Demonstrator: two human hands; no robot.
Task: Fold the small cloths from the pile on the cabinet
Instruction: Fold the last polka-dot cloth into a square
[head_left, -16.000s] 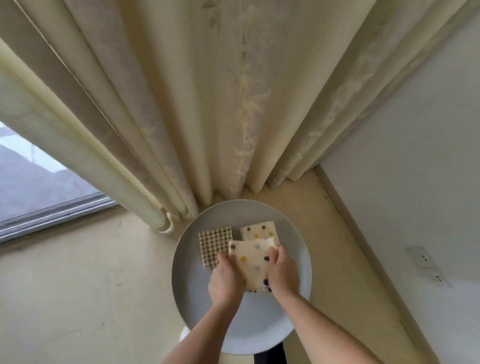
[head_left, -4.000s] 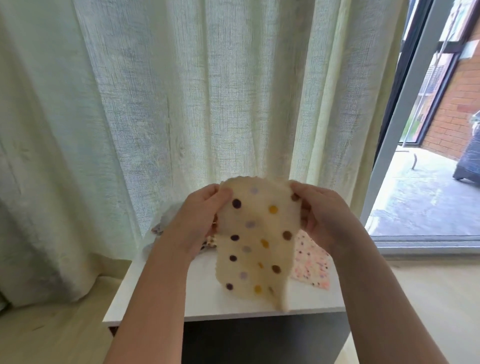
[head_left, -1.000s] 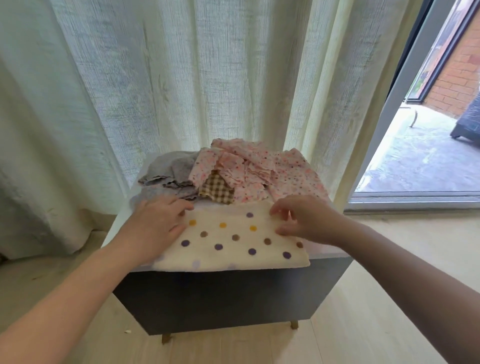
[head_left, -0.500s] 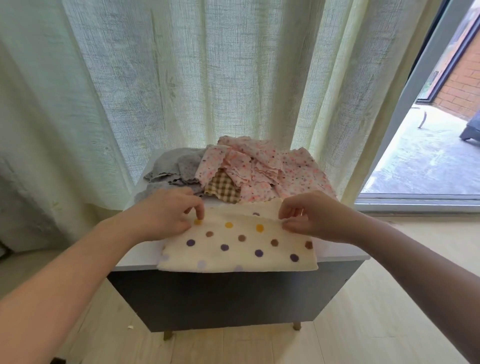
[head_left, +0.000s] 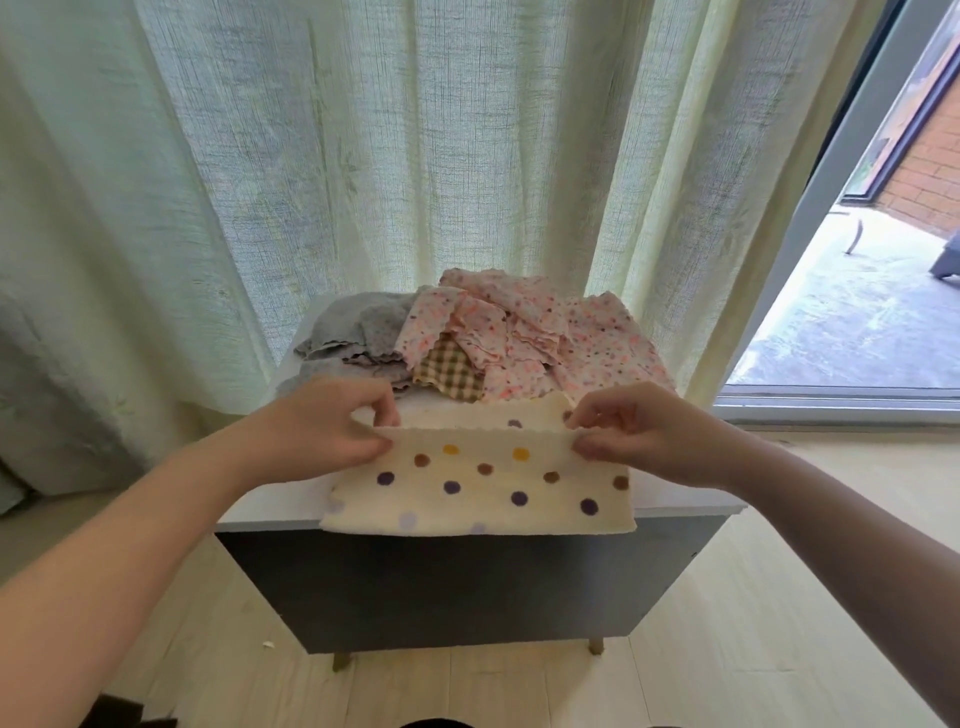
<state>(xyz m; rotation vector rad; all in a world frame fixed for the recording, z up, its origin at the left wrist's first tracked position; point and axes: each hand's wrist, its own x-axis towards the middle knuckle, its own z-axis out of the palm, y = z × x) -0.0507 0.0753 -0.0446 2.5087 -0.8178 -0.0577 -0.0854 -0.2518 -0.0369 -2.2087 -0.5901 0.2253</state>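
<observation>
One cloth lies on the cabinet before the pile.

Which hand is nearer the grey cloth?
Left. The left hand is just in front of the grey cloth; the right hand is farther right, by the pink cloths.

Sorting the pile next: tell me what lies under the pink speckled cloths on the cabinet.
A brown-and-cream checked cloth pokes out from under the pink speckled cloths; crumpled grey cloths lie beside them. Anything deeper is covered.
</observation>
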